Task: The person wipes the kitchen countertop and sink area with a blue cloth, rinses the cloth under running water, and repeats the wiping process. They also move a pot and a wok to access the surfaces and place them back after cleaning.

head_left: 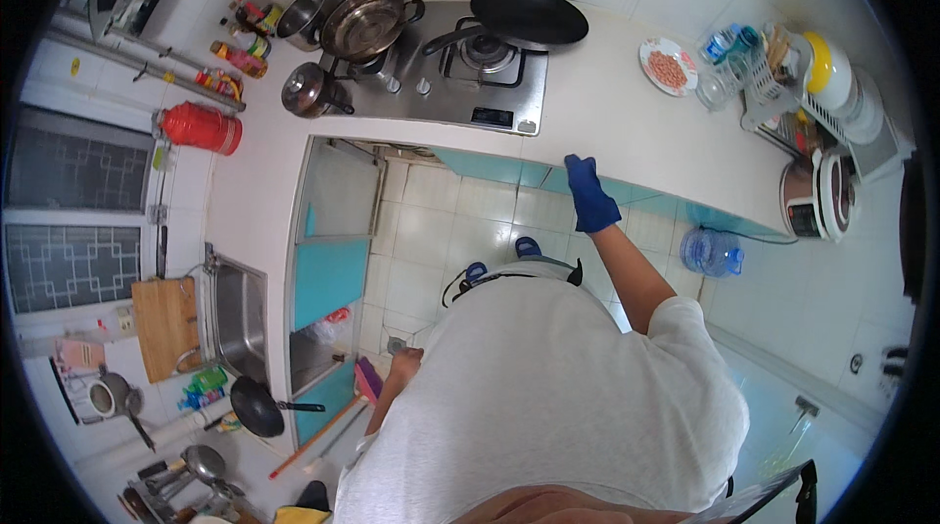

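Observation:
My right hand (592, 193) is at the front edge of the white countertop (624, 135), right of the gas stove (507, 101). Dark blue fabric covers it down to the wrist; whether this is a glove or a cloth, and how the fingers lie, I cannot tell. My left hand (406, 366) hangs bare beside my body, its fingers looking curled, with no object visible in it. On the stove's right burner rests a black frying pan (530, 16). A steel two-handled pan (363, 23) stands over the left burner. A plate of reddish nuts or beans (667, 67) lies farther right.
Left of the stove are a lidded pot (307, 90), a steel pot (302, 16) and bottles (239, 59). A dish rack (780, 90) and a rice cooker (816, 195) stand at the right. The sink (241, 318) and a wok (257, 406) are at left; a water jug (711, 252) is on the floor.

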`<state>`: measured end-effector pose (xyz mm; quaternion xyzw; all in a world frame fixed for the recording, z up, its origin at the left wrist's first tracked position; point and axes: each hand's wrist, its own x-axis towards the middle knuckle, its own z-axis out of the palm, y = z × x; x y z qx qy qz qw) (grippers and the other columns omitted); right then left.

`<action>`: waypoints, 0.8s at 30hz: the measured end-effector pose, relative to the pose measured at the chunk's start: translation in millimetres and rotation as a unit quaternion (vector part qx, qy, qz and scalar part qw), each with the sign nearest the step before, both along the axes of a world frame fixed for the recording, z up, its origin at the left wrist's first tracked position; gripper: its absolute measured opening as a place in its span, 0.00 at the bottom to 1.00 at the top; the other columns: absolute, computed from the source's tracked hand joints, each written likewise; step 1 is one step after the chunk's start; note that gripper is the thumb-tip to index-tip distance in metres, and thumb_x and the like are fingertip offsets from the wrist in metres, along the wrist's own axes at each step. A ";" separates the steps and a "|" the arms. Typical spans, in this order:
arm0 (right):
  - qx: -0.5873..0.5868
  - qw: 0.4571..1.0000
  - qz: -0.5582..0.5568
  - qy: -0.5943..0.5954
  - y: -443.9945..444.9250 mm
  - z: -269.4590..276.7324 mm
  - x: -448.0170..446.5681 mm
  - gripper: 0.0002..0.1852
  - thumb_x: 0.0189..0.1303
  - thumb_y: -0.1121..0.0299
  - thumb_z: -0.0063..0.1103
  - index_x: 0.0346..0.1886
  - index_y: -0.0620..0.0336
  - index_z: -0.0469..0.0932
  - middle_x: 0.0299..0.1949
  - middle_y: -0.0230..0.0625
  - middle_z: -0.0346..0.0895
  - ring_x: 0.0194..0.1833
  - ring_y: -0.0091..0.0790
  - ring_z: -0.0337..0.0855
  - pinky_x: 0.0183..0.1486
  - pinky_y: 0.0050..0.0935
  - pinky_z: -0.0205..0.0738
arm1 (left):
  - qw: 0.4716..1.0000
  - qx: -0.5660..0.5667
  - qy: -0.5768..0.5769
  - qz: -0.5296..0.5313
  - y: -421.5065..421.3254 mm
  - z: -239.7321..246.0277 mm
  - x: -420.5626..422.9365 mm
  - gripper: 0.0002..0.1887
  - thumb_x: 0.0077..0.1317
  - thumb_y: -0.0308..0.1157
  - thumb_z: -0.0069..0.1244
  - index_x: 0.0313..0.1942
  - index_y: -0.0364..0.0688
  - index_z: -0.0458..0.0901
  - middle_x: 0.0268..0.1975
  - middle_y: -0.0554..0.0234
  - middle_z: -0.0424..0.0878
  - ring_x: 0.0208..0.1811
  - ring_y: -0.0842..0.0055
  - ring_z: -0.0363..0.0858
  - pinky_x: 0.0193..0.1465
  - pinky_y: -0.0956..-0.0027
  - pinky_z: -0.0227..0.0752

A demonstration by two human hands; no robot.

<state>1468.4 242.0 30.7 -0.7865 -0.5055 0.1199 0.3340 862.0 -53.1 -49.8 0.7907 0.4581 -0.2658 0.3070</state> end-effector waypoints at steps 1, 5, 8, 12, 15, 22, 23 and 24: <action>-0.047 0.981 0.017 -0.188 12.9 -9.1 4.6 0.07 0.67 0.75 0.57 0.31 0.50 0.76 0.25 0.32 0.68 0.28 0.31 0.72 0.37 0.37 0.69 | 0.998 0.023 -0.017 0.051 -22.9 -15.5 4.8 0.18 0.73 0.37 0.46 0.54 0.41 0.88 0.51 0.44 0.90 0.54 0.49 0.88 0.58 0.49 0.82; -0.188 0.578 0.052 -0.792 70.0 -16.5 9.4 0.11 0.69 0.75 0.56 0.27 0.58 0.74 0.27 0.31 0.64 0.31 0.29 0.68 0.38 0.35 0.68 | 0.954 0.071 -0.057 0.285 -82.9 -42.2 26.5 0.16 0.73 0.38 0.47 0.49 0.40 0.89 0.45 0.43 0.90 0.50 0.49 0.89 0.53 0.47 0.82; -0.107 0.536 0.048 -0.836 104.9 -18.8 -1.1 0.10 0.60 0.82 0.54 0.23 0.60 0.76 0.26 0.38 0.69 0.30 0.36 0.73 0.36 0.39 0.70 | 0.912 0.076 -0.055 0.399 -110.1 -33.3 44.1 0.16 0.74 0.39 0.47 0.48 0.40 0.89 0.44 0.44 0.90 0.48 0.50 0.89 0.51 0.47 0.82; -0.170 0.985 0.020 0.003 134.3 -24.4 -20.8 0.14 0.70 0.74 0.51 0.54 0.64 0.82 0.64 0.60 0.74 0.62 0.63 0.81 0.62 0.50 0.82 | 0.877 0.084 -0.053 0.470 -131.5 -13.7 63.2 0.16 0.75 0.40 0.47 0.47 0.39 0.89 0.42 0.45 0.90 0.46 0.52 0.89 0.49 0.48 0.81; -0.183 0.977 0.075 -0.081 146.9 -20.5 -32.6 0.15 0.74 0.70 0.48 0.55 0.60 0.84 0.62 0.56 0.75 0.61 0.60 0.83 0.61 0.51 0.82 | 0.862 0.086 -0.049 0.497 -145.9 -5.4 66.3 0.17 0.76 0.41 0.47 0.46 0.39 0.89 0.40 0.46 0.90 0.44 0.53 0.89 0.47 0.48 0.81; -0.342 0.902 0.193 -0.179 153.3 0.6 -46.0 0.19 0.75 0.65 0.43 0.59 0.53 0.84 0.64 0.52 0.77 0.63 0.55 0.84 0.60 0.53 0.84 | 0.858 0.081 -0.049 0.505 -158.7 -11.4 31.0 0.18 0.77 0.43 0.47 0.43 0.39 0.89 0.37 0.47 0.89 0.40 0.56 0.89 0.42 0.49 0.80; -0.331 0.907 0.189 -0.180 156.4 2.5 -47.5 0.20 0.75 0.65 0.43 0.60 0.53 0.84 0.64 0.52 0.77 0.63 0.54 0.84 0.60 0.53 0.84 | 0.858 0.080 -0.050 0.505 -156.5 -10.6 24.9 0.18 0.77 0.43 0.47 0.43 0.39 0.89 0.36 0.48 0.89 0.39 0.56 0.89 0.41 0.49 0.80; -0.340 0.905 0.185 -0.179 161.2 4.1 -49.4 0.20 0.75 0.65 0.42 0.61 0.52 0.84 0.64 0.51 0.78 0.63 0.54 0.84 0.61 0.53 0.83 | 0.859 0.080 -0.054 0.504 -153.5 -7.9 20.0 0.18 0.78 0.43 0.47 0.42 0.38 0.89 0.36 0.48 0.89 0.39 0.56 0.89 0.41 0.50 0.80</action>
